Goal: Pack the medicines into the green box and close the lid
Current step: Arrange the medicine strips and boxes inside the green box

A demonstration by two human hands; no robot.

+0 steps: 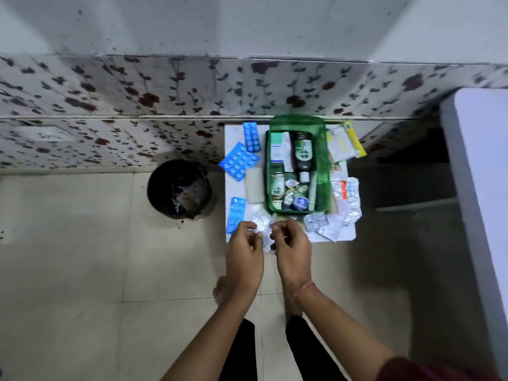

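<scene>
We hold a silver blister strip (261, 225) between left hand (244, 247) and right hand (292, 244) at the desk (346, 234) edge | green box (298, 166) open, part-filled | best slid in flat beside the bottles

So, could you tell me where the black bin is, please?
The black bin stands on the floor left of the small white table, against the floral wall.
</scene>
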